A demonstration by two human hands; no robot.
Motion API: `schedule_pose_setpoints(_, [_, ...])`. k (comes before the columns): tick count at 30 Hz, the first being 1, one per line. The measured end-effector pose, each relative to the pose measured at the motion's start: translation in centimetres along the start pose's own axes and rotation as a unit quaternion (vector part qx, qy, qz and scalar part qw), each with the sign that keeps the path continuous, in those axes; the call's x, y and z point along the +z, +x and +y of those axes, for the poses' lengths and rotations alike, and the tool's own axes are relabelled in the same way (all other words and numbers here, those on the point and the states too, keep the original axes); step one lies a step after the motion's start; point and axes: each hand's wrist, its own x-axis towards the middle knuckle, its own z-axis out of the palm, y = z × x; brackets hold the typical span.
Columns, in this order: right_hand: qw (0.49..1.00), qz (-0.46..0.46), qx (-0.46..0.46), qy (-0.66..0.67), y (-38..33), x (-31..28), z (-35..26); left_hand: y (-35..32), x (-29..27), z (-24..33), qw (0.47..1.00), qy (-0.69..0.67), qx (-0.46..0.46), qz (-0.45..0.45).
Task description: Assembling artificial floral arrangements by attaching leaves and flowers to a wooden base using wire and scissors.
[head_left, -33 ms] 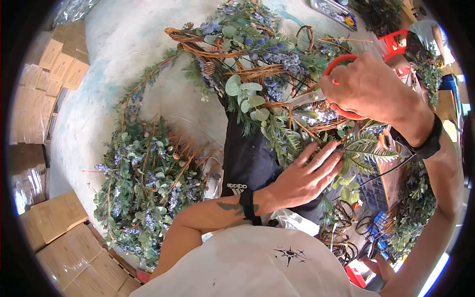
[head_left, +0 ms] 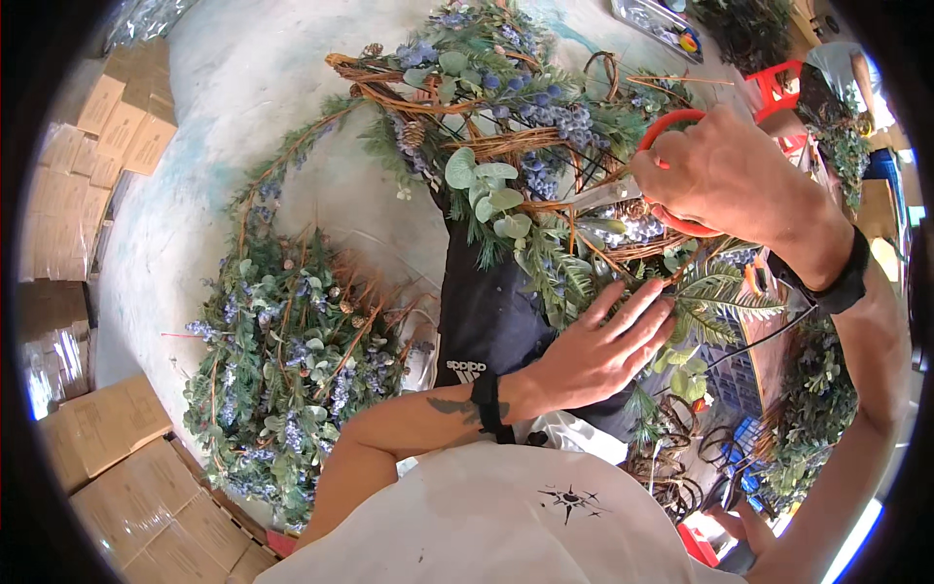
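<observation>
- Scissors (head_left: 599, 197) are pointing left across wreath (head_left: 511, 144).
- Right hand (head_left: 725, 173) is gripping their handles (head_left: 681, 225).
- Left hand (head_left: 601, 352) is extending over leaves (head_left: 718, 297) below; cannot tell what it is holding.

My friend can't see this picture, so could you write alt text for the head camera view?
A person's right hand grips red-handled scissors over a twig decoration with blue berries, the left hand at its leafy edge. More greenery lies to the left, and stacked cardboard boxes line the left side.
</observation>
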Motion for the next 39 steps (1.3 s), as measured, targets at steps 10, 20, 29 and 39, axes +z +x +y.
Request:
schedule_pose_setpoints(10, [0.996,-0.078,-0.024,0.034,0.2,0.0,1.2,-0.6,0.1,0.4,1.000,0.010,0.006,-0.005])
schedule_pose_setpoints(20, [0.953,-0.001,0.235,0.192,8.3,-2.1,1.9,-0.8,0.5,0.5,1.000,0.007,0.004,0.001])
schedule_pose_setpoints(29, [0.959,-0.025,0.200,0.198,12.8,1.0,1.6,-0.6,0.5,0.7,1.000,-0.001,0.000,0.000])
schedule_pose_setpoints(39, [0.955,-0.034,0.181,0.233,12.2,1.1,1.0,-0.2,0.5,0.3,1.000,-0.020,-0.010,0.019])
